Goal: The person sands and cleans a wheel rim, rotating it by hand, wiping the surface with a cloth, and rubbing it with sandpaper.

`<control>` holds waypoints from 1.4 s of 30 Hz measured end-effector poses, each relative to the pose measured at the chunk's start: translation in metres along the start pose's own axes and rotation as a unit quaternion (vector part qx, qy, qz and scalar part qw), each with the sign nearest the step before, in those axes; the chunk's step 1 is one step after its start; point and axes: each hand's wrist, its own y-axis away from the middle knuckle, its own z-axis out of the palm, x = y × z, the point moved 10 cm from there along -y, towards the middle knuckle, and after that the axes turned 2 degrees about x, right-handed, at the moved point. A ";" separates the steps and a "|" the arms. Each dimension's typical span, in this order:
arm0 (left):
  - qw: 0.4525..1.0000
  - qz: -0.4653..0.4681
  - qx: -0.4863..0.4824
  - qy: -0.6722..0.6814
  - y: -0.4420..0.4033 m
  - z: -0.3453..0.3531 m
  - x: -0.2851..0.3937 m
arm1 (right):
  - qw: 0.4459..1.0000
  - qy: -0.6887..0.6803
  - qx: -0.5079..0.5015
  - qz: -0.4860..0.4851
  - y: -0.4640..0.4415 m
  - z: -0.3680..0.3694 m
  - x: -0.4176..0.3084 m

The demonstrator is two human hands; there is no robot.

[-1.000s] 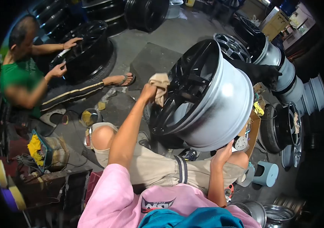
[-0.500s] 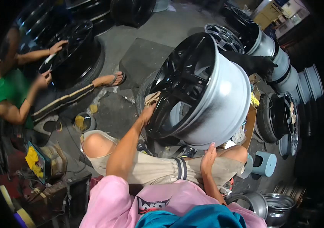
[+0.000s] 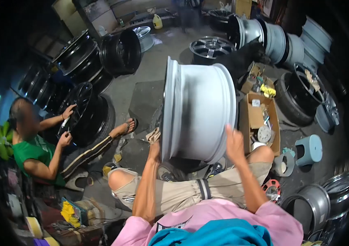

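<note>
- At the bottom edge of the frame, a teal cloth [image 3: 215, 231] is seen lying over a pink shirt [image 3: 199, 207]
- Above these, bent knees are covered in part by beige trousers [image 3: 174, 184], and between them dark shoes [image 3: 217, 169] are partly seen
- Left of centre, a folded beige cloth [image 3: 153, 135] is gripped in the fingers of the left hand [image 3: 154, 151], just beside the left edge of the wheel; whether the wheel is pressed by it cannot be told
- Right of centre, the right hand [image 3: 235, 143] is held at the right edge of the wheel; its fingers are blurred, and whether the edge is gripped or only touched cannot be told
- In the middle of the frame, the pale grey wheel [image 3: 199, 110] is set with its barrel turned to the camera and its two rims to left and right; its underside is hidden
- Right of the wheel, small parts are held in an open cardboard box [image 3: 253, 110], and a light blue stool [image 3: 313, 148] is placed farther right
- At the left of the frame, a black wheel [image 3: 80, 104] is worked on by a seated co-worker [image 3: 37, 151] in green, by whom a slim white object [image 3: 65, 122] is held
- Toward the top, a spoked wheel [image 3: 211, 47] is laid flat near a black animal [image 3: 246, 55], with silver wheels [image 3: 275, 39] lined up at upper right
- Near the top edge, a yellow jug [image 3: 157, 21] is seen
</note>
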 end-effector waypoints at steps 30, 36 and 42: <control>0.911 0.066 0.252 -0.320 -0.137 -0.095 0.107 | 0.995 0.070 -0.053 -0.043 0.034 0.032 -0.011; 0.959 -0.079 0.186 -0.197 -0.195 -0.088 -0.018 | 0.988 0.085 -0.130 -0.027 0.097 0.068 0.014; 0.967 -0.095 0.108 -0.213 -0.155 -0.043 -0.072 | 0.983 0.096 -0.156 0.016 0.109 0.079 0.058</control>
